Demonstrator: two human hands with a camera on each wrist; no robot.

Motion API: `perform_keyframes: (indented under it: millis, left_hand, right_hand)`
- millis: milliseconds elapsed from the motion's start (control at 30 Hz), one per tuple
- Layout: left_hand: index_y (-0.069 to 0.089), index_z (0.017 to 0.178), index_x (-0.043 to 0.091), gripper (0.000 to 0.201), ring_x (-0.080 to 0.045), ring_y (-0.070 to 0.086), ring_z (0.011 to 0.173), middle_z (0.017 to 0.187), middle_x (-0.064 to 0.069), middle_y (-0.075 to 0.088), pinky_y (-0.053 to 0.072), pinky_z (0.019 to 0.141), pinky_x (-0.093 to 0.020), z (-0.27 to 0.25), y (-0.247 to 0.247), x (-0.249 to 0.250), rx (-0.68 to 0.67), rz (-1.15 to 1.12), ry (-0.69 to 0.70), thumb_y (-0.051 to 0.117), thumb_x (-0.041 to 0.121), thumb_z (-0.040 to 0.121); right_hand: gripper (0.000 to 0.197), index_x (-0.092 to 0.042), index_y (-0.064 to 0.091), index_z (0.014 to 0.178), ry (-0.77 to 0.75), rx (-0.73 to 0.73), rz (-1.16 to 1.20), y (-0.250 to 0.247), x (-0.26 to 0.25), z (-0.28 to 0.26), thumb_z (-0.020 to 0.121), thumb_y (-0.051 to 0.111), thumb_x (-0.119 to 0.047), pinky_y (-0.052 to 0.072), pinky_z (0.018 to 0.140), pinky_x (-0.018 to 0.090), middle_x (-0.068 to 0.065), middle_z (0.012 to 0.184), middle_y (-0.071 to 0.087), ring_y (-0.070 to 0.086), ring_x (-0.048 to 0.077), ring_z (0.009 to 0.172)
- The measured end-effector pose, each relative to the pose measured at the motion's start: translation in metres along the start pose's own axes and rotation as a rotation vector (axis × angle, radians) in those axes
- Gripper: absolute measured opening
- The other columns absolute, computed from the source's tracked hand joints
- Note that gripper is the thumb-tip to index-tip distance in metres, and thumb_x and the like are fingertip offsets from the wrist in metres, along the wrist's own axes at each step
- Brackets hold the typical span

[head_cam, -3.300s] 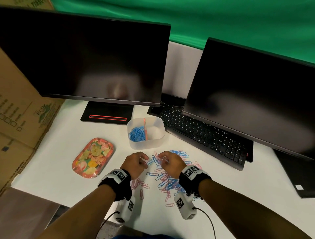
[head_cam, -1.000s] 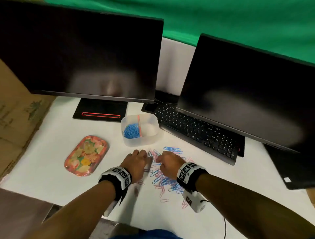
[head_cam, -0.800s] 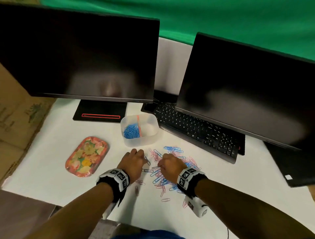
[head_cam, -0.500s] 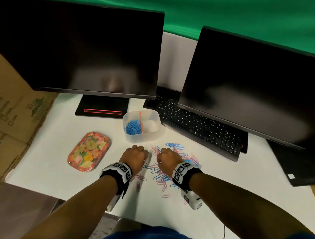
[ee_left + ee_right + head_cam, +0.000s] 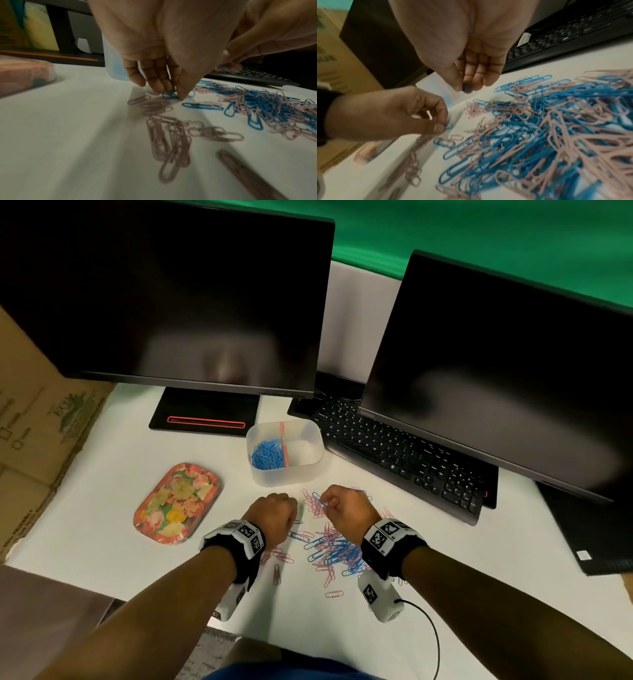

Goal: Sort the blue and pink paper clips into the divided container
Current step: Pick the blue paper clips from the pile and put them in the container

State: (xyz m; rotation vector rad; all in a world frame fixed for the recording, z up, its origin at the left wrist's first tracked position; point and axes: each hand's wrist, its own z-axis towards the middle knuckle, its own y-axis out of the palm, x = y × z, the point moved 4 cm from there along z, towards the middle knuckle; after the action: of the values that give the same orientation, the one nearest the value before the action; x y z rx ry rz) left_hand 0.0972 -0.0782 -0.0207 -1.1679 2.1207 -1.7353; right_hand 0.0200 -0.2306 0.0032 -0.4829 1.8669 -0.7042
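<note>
Now, from the head view, both hands have drawn in from the spread they had a second ago: the left hand and right hand sit knuckles-up at the near edge of the mixed clip pile on the surface, just short of the divided container, whose left compartment alone holds blue clips. Seen from the left wrist, that hand's fingers pinch a blue clip against the surface. At the right wrist, the curled fingers hold another blue clip clear of the pile, so two more blues look ready for that left compartment.

Blue and pink paper clips, floral orange tray, translucent white container.
</note>
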Motion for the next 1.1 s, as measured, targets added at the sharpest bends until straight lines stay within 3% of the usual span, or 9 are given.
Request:
perform_keyframes:
  millis: [100, 267, 333, 433, 500, 633, 767, 900, 1100]
  left_hand:
    - [0.057, 0.091, 0.021, 0.018, -0.024, 0.058, 0.083, 0.091, 0.001, 0.065, 0.049, 0.073, -0.033, -0.005, -0.002, -0.003, 0.008, -0.185, -0.023, 0.047, 0.01, 0.082]
    - [0.059, 0.111, 0.017, 0.035, -0.018, 0.055, 0.08, 0.085, 0.002, 0.059, 0.049, 0.081, -0.03, -0.009, -0.003, -0.002, 0.024, -0.373, -0.019, 0.046, 0.002, 0.083]
    - [0.062, 0.102, 0.017, 0.032, -0.018, 0.056, 0.085, 0.09, 0.0, 0.06, 0.047, 0.082, -0.027, -0.009, -0.002, -0.001, 0.02, -0.427, -0.032, 0.046, 0.0, 0.081]
    - [0.055, 0.085, 0.021, 0.02, -0.018, 0.054, 0.078, 0.085, 0.001, 0.06, 0.041, 0.071, -0.023, -0.01, 0.0, 0.003, 0.014, -0.482, -0.067, 0.046, 0.003, 0.084]
    - [0.05, 0.08, 0.021, 0.014, -0.018, 0.052, 0.073, 0.078, 0.002, 0.059, 0.04, 0.066, -0.025, -0.011, 0.002, 0.004, -0.002, -0.486, -0.092, 0.048, 0.008, 0.085]
    - [0.047, 0.083, 0.021, 0.008, -0.018, 0.05, 0.068, 0.071, 0.005, 0.055, 0.04, 0.064, -0.028, -0.013, 0.005, 0.006, -0.033, -0.44, -0.105, 0.053, 0.017, 0.084]
    - [0.055, 0.1, 0.021, 0.018, -0.02, 0.057, 0.086, 0.09, 0.004, 0.059, 0.042, 0.074, -0.025, -0.013, 0.012, 0.003, -0.061, -0.208, -0.072, 0.058, 0.022, 0.083]
    - [0.06, 0.097, 0.025, 0.015, -0.02, 0.06, 0.095, 0.102, 0.003, 0.063, 0.043, 0.077, -0.026, -0.014, 0.019, 0.001, -0.049, -0.113, -0.058, 0.057, 0.025, 0.083]
    - [0.06, 0.097, 0.022, 0.012, -0.022, 0.058, 0.097, 0.105, 0.002, 0.058, 0.044, 0.08, -0.03, -0.013, 0.019, 0.005, -0.05, -0.028, -0.029, 0.056, 0.028, 0.087]
  right_hand:
    - [0.025, -0.02, 0.062, 0.108, 0.048, 0.01, 0.147, -0.009, 0.014, -0.007, 0.091, 0.05, -0.006, 0.048, 0.066, 0.023, -0.004, 0.064, 0.056, 0.054, 0.008, 0.058]
    - [0.022, -0.017, 0.054, 0.085, 0.235, -0.014, 0.479, -0.009, 0.031, -0.021, 0.092, 0.043, 0.001, 0.044, 0.055, 0.027, 0.003, 0.066, 0.053, 0.052, 0.017, 0.056]
    - [0.017, -0.013, 0.05, 0.081, 0.284, -0.012, 0.667, -0.008, 0.032, -0.028, 0.086, 0.044, 0.001, 0.041, 0.052, 0.028, 0.008, 0.065, 0.052, 0.051, 0.021, 0.054]
    - [0.009, -0.01, 0.045, 0.078, 0.319, 0.007, 0.887, -0.008, 0.033, -0.038, 0.071, 0.047, -0.006, 0.034, 0.048, 0.026, 0.011, 0.065, 0.053, 0.047, 0.021, 0.05]
    - [0.009, -0.011, 0.043, 0.076, 0.336, 0.023, 0.934, -0.01, 0.036, -0.044, 0.077, 0.047, -0.002, 0.032, 0.048, 0.027, 0.013, 0.066, 0.055, 0.046, 0.021, 0.051]
    - [0.018, -0.011, 0.045, 0.073, 0.36, 0.067, 0.899, -0.018, 0.045, -0.051, 0.088, 0.045, -0.002, 0.031, 0.049, 0.028, 0.012, 0.066, 0.053, 0.043, 0.02, 0.051]
    - [0.015, -0.011, 0.048, 0.078, 0.389, 0.111, 0.787, -0.028, 0.06, -0.051, 0.091, 0.05, -0.005, 0.027, 0.046, 0.026, 0.007, 0.063, 0.051, 0.039, 0.017, 0.047]
    - [0.016, -0.013, 0.051, 0.078, 0.392, 0.15, 0.653, -0.035, 0.074, -0.054, 0.092, 0.053, -0.007, 0.03, 0.044, 0.021, 0.004, 0.063, 0.052, 0.041, 0.012, 0.045]
    - [0.013, -0.019, 0.057, 0.079, 0.355, 0.187, 0.514, -0.039, 0.089, -0.063, 0.089, 0.056, -0.011, 0.037, 0.056, 0.024, -0.002, 0.069, 0.058, 0.047, 0.012, 0.058]
